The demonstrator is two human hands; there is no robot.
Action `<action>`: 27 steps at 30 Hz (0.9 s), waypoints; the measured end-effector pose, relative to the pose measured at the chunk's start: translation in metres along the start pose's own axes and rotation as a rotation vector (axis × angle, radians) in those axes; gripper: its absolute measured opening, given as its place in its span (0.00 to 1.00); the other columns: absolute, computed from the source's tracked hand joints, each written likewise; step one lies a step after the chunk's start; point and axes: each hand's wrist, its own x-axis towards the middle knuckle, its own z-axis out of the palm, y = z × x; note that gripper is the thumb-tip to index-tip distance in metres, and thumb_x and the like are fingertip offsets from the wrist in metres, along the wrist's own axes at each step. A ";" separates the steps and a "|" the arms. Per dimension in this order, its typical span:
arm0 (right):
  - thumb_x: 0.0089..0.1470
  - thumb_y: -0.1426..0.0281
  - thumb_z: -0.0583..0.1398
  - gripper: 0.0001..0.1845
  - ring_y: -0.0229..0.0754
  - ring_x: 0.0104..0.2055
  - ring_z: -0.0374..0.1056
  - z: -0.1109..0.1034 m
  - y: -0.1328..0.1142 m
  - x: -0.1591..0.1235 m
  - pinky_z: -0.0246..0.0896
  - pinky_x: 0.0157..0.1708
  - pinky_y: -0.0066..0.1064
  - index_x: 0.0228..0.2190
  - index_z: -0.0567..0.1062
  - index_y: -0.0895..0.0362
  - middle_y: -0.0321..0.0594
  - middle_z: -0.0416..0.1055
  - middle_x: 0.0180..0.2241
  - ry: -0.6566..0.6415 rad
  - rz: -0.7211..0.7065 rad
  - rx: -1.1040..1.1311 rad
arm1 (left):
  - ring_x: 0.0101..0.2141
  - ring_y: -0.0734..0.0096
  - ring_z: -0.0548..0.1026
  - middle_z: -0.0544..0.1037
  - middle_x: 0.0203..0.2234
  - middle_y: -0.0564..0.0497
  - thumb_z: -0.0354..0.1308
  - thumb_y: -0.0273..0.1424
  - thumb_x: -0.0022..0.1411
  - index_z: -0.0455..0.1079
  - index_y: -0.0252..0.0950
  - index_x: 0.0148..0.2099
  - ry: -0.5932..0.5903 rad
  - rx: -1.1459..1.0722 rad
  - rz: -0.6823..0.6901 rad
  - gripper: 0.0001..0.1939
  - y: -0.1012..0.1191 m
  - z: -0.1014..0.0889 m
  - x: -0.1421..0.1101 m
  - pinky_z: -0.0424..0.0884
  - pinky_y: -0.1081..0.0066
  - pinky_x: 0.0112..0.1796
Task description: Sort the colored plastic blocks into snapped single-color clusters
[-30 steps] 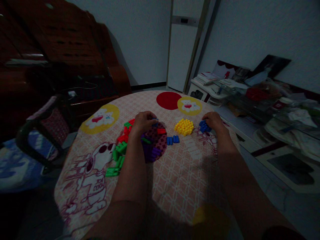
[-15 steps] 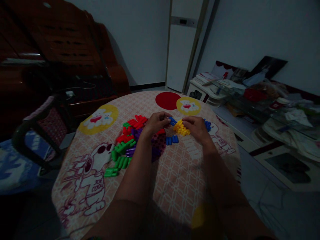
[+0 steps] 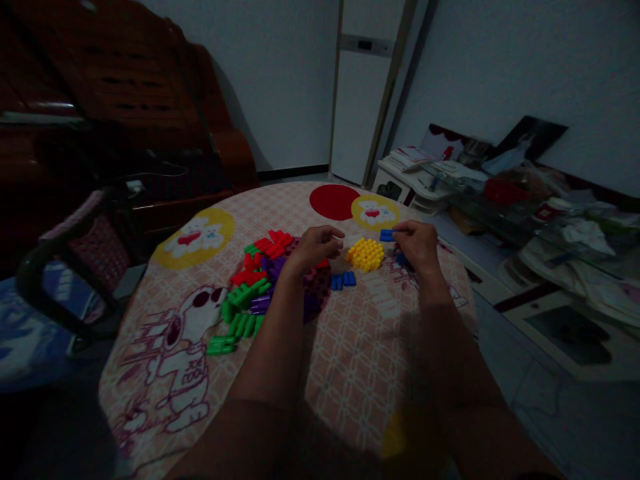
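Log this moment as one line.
left hand: open, nothing visibly held | right hand: pinching blue piece | between hands: yellow cluster

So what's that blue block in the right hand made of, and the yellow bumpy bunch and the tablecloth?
Blue block: probably hard plastic, judging by its solid, even colour; too small to judge shine.
Yellow bumpy bunch: likely plastic too, slightly glossy, with lighter spots on its round knobs.
Tablecloth: perhaps fabric, dull-looking, without glare, but printed vinyl is possible.

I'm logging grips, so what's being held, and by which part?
The right hand holds a small, oblong blue plastic block by its right-hand end; the left hand appears to hold nothing.
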 end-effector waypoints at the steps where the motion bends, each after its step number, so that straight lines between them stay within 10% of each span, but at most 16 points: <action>1: 0.45 0.71 0.62 0.10 0.45 0.31 0.76 -0.008 0.003 0.007 0.71 0.33 0.33 0.30 0.82 0.61 0.42 0.78 0.26 0.005 -0.022 -0.128 | 0.26 0.74 0.79 0.79 0.26 0.51 0.60 0.24 0.57 0.73 0.32 0.42 0.011 0.006 0.001 0.09 0.000 -0.001 0.000 0.75 0.75 0.30; 11: 0.50 0.78 0.59 0.14 0.47 0.46 0.74 -0.013 0.010 0.032 0.64 0.44 0.31 0.35 0.83 0.58 0.48 0.80 0.42 -0.313 -0.114 -0.860 | 0.26 0.73 0.78 0.78 0.25 0.51 0.60 0.25 0.55 0.74 0.32 0.41 0.055 0.054 0.002 0.10 0.001 -0.008 -0.001 0.75 0.74 0.29; 21: 0.49 0.80 0.59 0.14 0.49 0.45 0.72 -0.005 0.020 0.027 0.61 0.41 0.32 0.36 0.83 0.58 0.50 0.80 0.42 -0.385 -0.164 -0.942 | 0.25 0.71 0.78 0.80 0.27 0.50 0.62 0.32 0.53 0.75 0.32 0.43 0.180 0.075 0.022 0.14 -0.006 -0.035 -0.011 0.75 0.71 0.30; 27: 0.58 0.73 0.57 0.13 0.50 0.44 0.73 0.001 -0.020 -0.006 0.59 0.41 0.35 0.38 0.82 0.58 0.52 0.79 0.41 -0.364 -0.209 -0.807 | 0.26 0.70 0.78 0.80 0.25 0.51 0.62 0.34 0.52 0.76 0.32 0.42 0.229 0.187 0.054 0.15 -0.011 -0.044 -0.010 0.73 0.72 0.31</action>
